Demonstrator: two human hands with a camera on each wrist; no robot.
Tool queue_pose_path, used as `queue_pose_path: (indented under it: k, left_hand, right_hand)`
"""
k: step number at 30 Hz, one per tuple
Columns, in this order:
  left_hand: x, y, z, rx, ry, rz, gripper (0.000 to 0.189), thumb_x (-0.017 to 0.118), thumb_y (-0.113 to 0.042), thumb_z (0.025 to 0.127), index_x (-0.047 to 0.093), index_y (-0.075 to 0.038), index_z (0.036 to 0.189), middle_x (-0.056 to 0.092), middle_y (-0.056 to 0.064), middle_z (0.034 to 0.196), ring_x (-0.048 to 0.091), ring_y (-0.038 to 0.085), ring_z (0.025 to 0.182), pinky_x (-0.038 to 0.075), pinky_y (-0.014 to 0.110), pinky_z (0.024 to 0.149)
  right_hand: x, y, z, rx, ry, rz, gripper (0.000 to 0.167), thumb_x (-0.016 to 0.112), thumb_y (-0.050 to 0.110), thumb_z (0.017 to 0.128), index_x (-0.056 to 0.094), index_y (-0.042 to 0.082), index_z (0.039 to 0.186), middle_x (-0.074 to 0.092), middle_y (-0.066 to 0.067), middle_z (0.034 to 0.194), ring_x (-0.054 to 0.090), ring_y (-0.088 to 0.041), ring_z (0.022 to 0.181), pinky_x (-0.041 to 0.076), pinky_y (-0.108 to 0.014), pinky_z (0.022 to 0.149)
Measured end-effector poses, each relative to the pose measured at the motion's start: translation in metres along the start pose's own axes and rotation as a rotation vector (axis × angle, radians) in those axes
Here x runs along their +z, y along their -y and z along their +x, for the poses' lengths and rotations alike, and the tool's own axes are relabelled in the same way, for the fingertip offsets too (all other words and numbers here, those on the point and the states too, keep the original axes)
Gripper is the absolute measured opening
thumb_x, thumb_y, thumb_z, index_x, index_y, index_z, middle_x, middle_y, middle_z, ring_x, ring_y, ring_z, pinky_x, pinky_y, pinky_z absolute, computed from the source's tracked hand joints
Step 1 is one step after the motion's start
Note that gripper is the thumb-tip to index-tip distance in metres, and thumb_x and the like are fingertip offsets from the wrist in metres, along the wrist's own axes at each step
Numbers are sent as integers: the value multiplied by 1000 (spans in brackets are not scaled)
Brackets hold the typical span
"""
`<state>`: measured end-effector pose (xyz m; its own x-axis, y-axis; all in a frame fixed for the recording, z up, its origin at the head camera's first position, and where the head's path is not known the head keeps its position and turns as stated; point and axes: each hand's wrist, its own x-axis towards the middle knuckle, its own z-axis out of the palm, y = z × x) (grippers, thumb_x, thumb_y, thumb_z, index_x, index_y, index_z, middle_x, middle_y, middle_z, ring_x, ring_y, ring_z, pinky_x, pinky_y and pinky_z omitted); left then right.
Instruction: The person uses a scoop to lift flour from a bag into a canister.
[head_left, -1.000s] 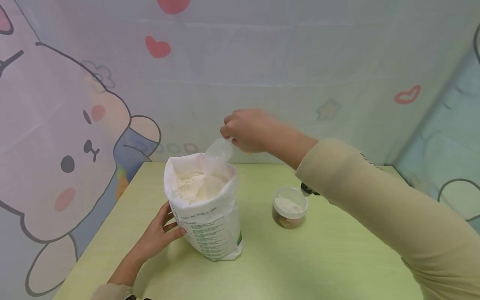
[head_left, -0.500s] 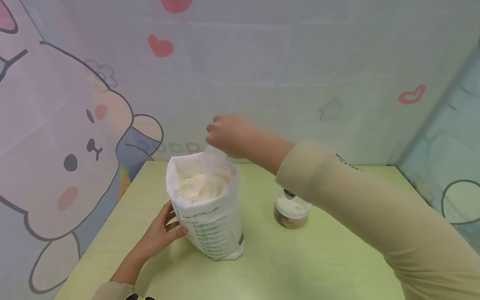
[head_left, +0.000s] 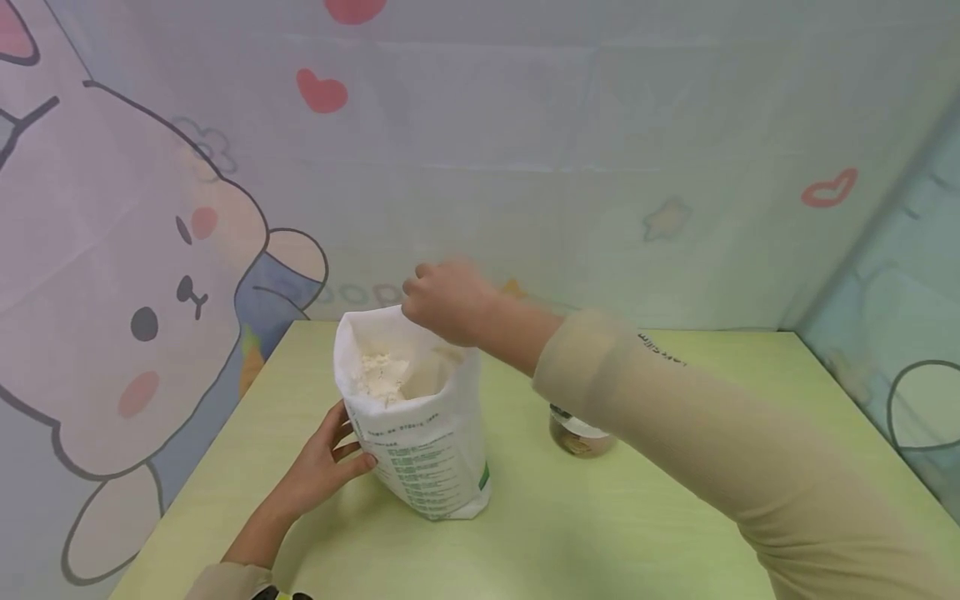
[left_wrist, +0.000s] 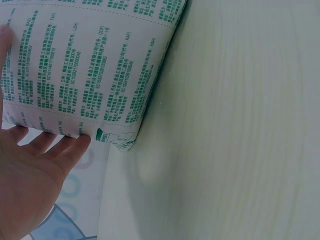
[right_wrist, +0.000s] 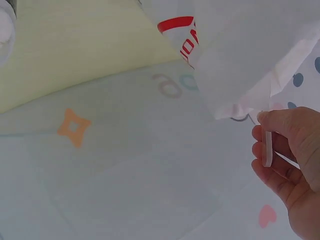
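An open white bag (head_left: 420, 454) with green print stands on the table, holding pale flour-like powder (head_left: 381, 377). My left hand (head_left: 315, 471) steadies its left side, thumb on the printed front and fingers round the edge; the left wrist view shows the fingertips (left_wrist: 82, 142) touching the bag. Over the bag's back right rim is my right hand (head_left: 446, 302). Thumb and fingers grip the translucent handle of a plastic scoop (right_wrist: 268, 150), seen in the right wrist view. The scoop's bowl is down inside the bag, hidden by the hand and paper.
Right of the bag stands a small round tub (head_left: 581, 442), partly covered by my right sleeve (head_left: 675, 425). Both stand on a pale yellow-green table (head_left: 570, 542). A printed cloth backdrop (head_left: 525, 125) hangs behind the table's far edge.
My right hand has moved left and down, lowering the scoop into the bag. My left hand stays on the bag. The right sleeve now covers more of the tub.
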<state>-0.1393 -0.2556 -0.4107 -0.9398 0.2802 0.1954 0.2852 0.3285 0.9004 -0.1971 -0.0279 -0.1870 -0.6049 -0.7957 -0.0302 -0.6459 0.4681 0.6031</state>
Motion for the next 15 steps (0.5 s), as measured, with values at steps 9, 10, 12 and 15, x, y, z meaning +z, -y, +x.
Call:
queue_pose_path:
  k: [9, 10, 12, 15]
  left_hand:
    - [2, -2, 1, 1, -5, 1, 86, 69, -12, 82, 13, -14, 147, 26, 15, 146, 31, 39, 129, 37, 53, 100]
    - [2, -2, 2, 1, -5, 2, 86, 69, -12, 82, 13, -14, 147, 25, 15, 146, 31, 39, 129, 37, 52, 100]
    - [2, -3, 2, 3, -7, 4, 86, 69, -12, 82, 13, -14, 147, 25, 15, 146, 31, 38, 129, 38, 51, 100]
    - [3, -3, 3, 3, -8, 5, 85, 69, -11, 82, 13, -13, 147, 26, 15, 145, 31, 38, 129, 38, 49, 100]
  right_hand:
    - [16, 2, 4, 47, -12, 95, 22, 58, 11, 88, 64, 17, 108, 60, 0, 104, 54, -20, 93, 54, -30, 71]
    - [17, 2, 4, 55, -11, 113, 23, 57, 11, 87, 64, 17, 108, 60, 0, 103, 54, -20, 94, 53, -30, 71]
    - [18, 1, 4, 72, -10, 154, 23, 57, 10, 87, 64, 17, 108, 60, -1, 103, 54, -20, 94, 53, -30, 70]
    - [21, -1, 3, 93, -22, 220, 22, 55, 10, 89, 65, 18, 107, 60, 0, 102, 54, -20, 94, 53, -30, 69]
